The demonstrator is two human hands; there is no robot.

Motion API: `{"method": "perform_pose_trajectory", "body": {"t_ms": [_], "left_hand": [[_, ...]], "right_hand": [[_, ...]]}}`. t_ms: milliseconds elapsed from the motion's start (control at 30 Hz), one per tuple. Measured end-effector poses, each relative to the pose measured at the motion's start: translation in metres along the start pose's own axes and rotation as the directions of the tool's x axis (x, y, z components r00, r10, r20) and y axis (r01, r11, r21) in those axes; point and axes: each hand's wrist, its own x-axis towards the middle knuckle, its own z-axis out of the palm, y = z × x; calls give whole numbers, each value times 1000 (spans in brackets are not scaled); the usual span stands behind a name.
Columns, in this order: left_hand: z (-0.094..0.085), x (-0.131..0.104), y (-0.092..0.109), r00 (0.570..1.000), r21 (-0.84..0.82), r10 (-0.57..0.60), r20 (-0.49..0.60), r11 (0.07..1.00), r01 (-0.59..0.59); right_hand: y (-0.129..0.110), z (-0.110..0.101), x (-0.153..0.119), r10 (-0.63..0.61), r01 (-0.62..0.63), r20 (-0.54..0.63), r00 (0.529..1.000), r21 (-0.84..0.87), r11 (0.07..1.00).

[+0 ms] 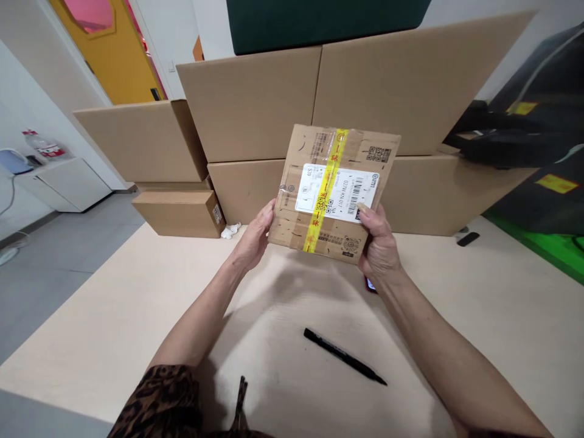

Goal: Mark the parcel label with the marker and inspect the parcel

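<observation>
A small flat cardboard box (292, 228) with a white shipping label and a yellow tape strip is held up, tilted, above the table. My left hand (256, 238) grips its left edge, the fingers partly hidden behind it. On the right side, my right hand (381, 243) holds the lower corner, with the thumb on the front by the label. A black marker pen (344, 356) lies on the table (274, 340) below the box. Part of a phone (370, 285) shows beside my right wrist.
Large cardboard boxes (255, 112) are stacked along the table's back, under a dark green container (319, 21). At the back left stands a smaller box (177, 214) beside crumpled white paper (230, 230). A small black object (468, 239) lies at the back right.
</observation>
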Motion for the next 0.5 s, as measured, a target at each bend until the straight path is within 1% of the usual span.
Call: {"method": "perform_pose_trajectory", "body": {"t_ms": [67, 167, 267, 367, 433, 500], "left_hand": [[0, -1, 1, 999, 30, -4, 36, 1000, 3], [1, -1, 2, 998, 33, 7, 59, 999, -9], [1, 0, 3, 998, 14, -6, 64, 1000, 5], [3, 0, 4, 998, -45, -5, 60, 999, 8], [6, 0, 6, 998, -62, 8, 65, 998, -4], [7, -1, 8, 997, -43, 10, 72, 999, -7]], "right_hand": [[-1, 0, 1, 3, -3, 3, 1000, 1, 1000], [-4, -3, 2, 32, -32, 29, 999, 1, 999], [-7, -8, 3, 68, -64, 92, 993, -46, 997], [-8, -11, 5, 93, -71, 175, 980, -128, 989], [-7, -13, 6, 107, -72, 207, 972, -169, 983], [-4, -15, 7, 109, -69, 225, 968, -178, 982]]}}
